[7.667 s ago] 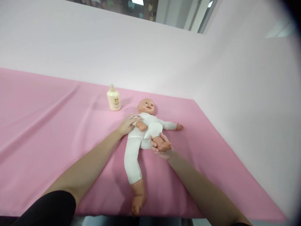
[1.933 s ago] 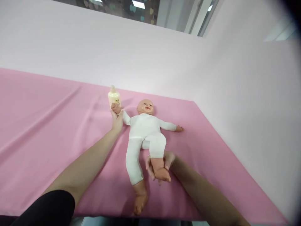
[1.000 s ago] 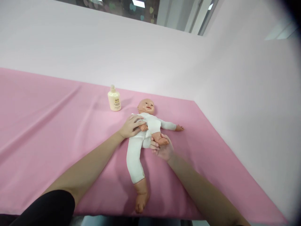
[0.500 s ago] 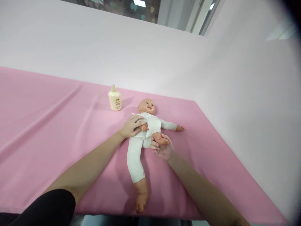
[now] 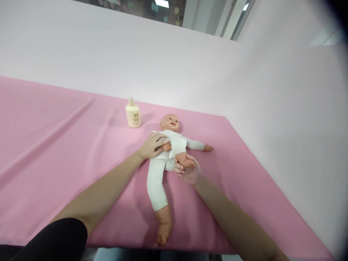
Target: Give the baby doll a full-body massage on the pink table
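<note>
A baby doll (image 5: 174,139) in a white suit lies on its back on the pink cloth (image 5: 67,145). My left hand (image 5: 150,145) grips the doll's arm and presses its small hand onto the chest. My right hand (image 5: 189,170) holds the doll's foot, with that leg bent up toward the belly. The doll's other leg (image 5: 157,188) lies straight toward me, and its other arm (image 5: 199,146) stretches out to the right.
A cream lotion bottle (image 5: 133,113) stands upright on the cloth, left of the doll's head. A pale wall (image 5: 163,65) runs behind the table and along its right side. The table's near edge (image 5: 190,250) is just below the doll's straight foot.
About two seconds ago the doll's arm was stretched toward the bottle and its leg drawn out; both are now folded onto the body. Over the last second nothing has visibly moved.
</note>
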The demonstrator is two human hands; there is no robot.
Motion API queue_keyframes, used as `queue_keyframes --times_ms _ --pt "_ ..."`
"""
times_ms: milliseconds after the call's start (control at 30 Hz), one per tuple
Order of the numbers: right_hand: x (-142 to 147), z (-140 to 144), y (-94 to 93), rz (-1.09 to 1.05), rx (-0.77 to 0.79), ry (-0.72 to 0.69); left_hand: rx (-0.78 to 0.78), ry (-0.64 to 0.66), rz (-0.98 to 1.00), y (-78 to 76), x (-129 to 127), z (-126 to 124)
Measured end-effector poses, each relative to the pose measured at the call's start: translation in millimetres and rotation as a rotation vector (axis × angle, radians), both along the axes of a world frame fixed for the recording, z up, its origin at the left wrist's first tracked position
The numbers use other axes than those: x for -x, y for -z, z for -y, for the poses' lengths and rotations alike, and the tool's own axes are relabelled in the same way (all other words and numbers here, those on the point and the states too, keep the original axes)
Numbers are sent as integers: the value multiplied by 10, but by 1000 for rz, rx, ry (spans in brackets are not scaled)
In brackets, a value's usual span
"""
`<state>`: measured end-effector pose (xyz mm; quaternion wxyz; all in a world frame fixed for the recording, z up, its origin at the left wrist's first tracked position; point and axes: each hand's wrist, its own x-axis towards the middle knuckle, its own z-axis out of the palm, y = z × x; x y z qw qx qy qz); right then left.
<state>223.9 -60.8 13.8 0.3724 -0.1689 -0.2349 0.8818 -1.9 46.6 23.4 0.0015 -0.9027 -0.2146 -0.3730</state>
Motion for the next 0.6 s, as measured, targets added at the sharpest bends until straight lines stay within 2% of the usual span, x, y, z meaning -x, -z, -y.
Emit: queue_keyframes --times_ms 600 --pt "-1 0 12 -45 -41 -47 -58 11 11 -20 -8 7"
